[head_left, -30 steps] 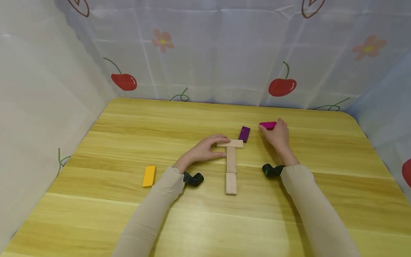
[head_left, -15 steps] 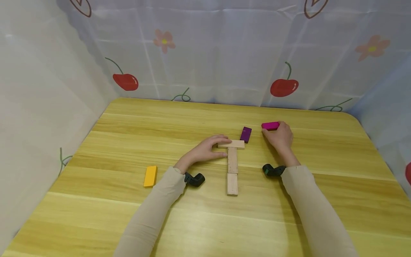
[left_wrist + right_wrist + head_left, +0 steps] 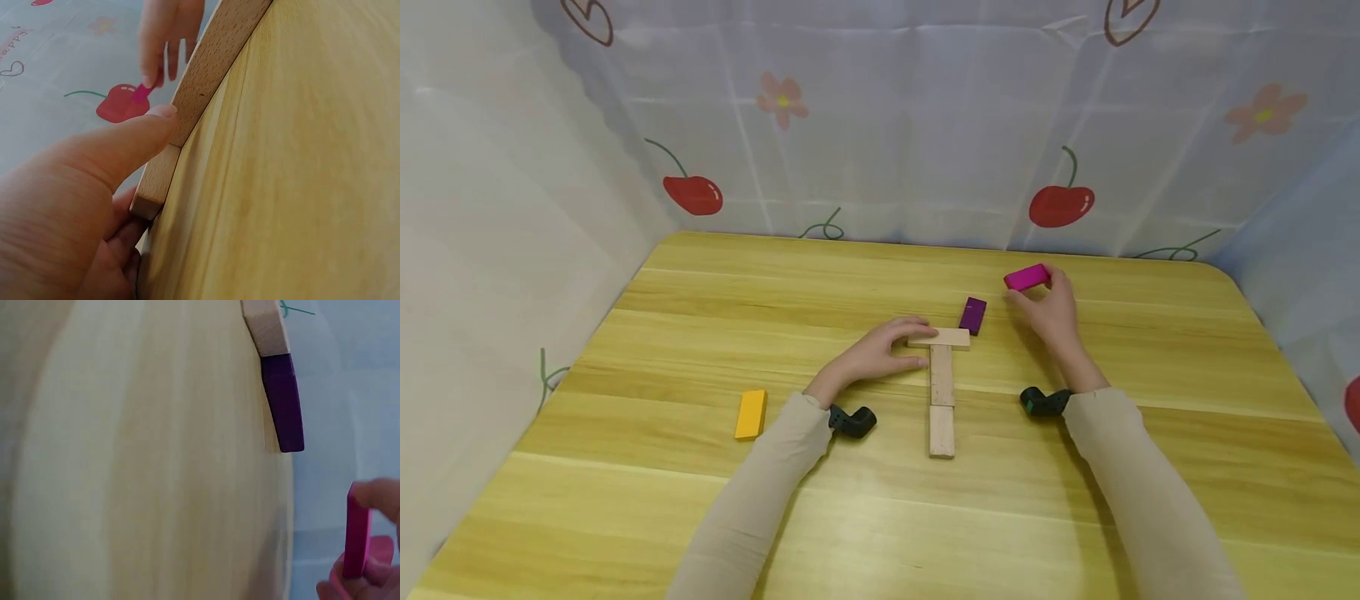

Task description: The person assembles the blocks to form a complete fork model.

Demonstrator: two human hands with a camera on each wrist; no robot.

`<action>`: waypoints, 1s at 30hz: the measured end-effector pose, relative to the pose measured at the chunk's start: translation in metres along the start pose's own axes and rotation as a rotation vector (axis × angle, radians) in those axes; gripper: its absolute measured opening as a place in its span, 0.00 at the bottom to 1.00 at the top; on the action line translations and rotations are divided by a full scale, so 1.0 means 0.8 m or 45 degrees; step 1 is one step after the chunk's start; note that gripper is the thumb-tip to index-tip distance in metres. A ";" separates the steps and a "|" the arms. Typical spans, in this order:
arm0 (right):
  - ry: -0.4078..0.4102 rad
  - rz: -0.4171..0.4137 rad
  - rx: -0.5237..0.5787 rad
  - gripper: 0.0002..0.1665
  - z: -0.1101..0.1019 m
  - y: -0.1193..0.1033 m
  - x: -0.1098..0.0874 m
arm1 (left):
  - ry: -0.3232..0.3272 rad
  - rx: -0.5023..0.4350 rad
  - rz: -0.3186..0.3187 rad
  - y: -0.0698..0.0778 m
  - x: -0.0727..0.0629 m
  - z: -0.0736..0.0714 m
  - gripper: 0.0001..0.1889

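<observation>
Above the table's far right, my right hand (image 3: 1052, 312) pinches a magenta wooden block (image 3: 1026, 277) between thumb and fingers; the block is tilted. My left hand (image 3: 876, 350) rests loosely at a T of plain wooden blocks, its fingers touching the left end of the crossbar block (image 3: 953, 337). The left thumb lies close beside the upper stem block (image 3: 942, 375); contact there is unclear. A lower stem block (image 3: 942, 432) continues toward me, end to end. At the crossbar's right end, a purple block (image 3: 284, 403) meets its corner and slants away.
A yellow block (image 3: 751, 415) lies on the wooden table (image 3: 850, 533), left of my left forearm. A printed curtain (image 3: 895, 125) hangs behind the far edge and along the sides. Each wrist carries a black camera, such as the right wrist camera (image 3: 1043, 402).
My right hand has raised the magenta block and tilted it, its right end now higher. The left hand and the other blocks hold their places.
</observation>
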State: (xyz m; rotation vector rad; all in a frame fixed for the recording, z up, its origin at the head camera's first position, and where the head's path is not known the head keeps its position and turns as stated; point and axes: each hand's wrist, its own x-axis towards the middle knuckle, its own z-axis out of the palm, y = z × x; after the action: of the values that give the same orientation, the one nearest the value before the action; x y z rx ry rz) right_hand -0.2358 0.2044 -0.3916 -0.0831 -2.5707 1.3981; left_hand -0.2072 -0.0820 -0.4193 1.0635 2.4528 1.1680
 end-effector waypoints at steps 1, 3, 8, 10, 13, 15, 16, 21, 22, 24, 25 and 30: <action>-0.039 -0.023 0.012 0.42 0.001 -0.005 0.000 | 0.001 -0.001 0.001 0.000 -0.001 0.000 0.25; -0.124 -0.058 0.025 0.42 0.006 -0.016 0.000 | 0.003 -0.004 0.001 0.000 -0.001 0.000 0.25; -0.364 -0.166 -0.027 0.42 0.023 -0.039 0.000 | 0.014 0.002 0.005 0.000 -0.004 -0.002 0.25; -0.459 -0.227 -0.084 0.43 0.029 -0.044 0.001 | 0.019 -0.005 0.008 0.000 -0.005 -0.003 0.25; -0.571 -0.311 -0.166 0.43 0.034 -0.046 0.005 | 0.021 -0.015 0.011 0.000 -0.007 -0.004 0.25; -0.628 -0.345 -0.219 0.43 0.036 -0.046 0.008 | 0.019 -0.014 0.017 0.000 -0.006 -0.004 0.24; -0.653 -0.361 -0.241 0.43 0.036 -0.046 0.009 | 0.017 -0.011 0.019 0.000 -0.006 -0.004 0.24; -0.772 -0.387 -0.288 0.42 0.039 -0.045 0.016 | 0.013 -0.010 0.012 -0.001 -0.004 -0.003 0.24; -0.792 -0.392 -0.287 0.42 0.040 -0.045 0.017 | 0.012 -0.012 0.008 -0.001 -0.004 -0.003 0.24; -0.836 -0.407 -0.281 0.42 0.043 -0.045 0.019 | 0.012 -0.018 0.003 -0.002 -0.005 -0.004 0.24; -0.858 -0.418 -0.277 0.42 0.044 -0.045 0.020 | 0.012 -0.016 0.002 -0.002 -0.005 -0.004 0.24; -0.933 -0.478 -0.330 0.39 0.054 -0.044 0.026 | 0.015 -0.007 -0.003 -0.004 -0.008 -0.004 0.24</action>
State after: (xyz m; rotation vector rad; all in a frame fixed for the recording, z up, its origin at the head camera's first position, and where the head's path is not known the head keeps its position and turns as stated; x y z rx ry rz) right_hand -0.2633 0.1529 -0.3815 0.9900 -3.0740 1.0709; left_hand -0.2054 -0.0896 -0.4200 1.0549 2.4580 1.1830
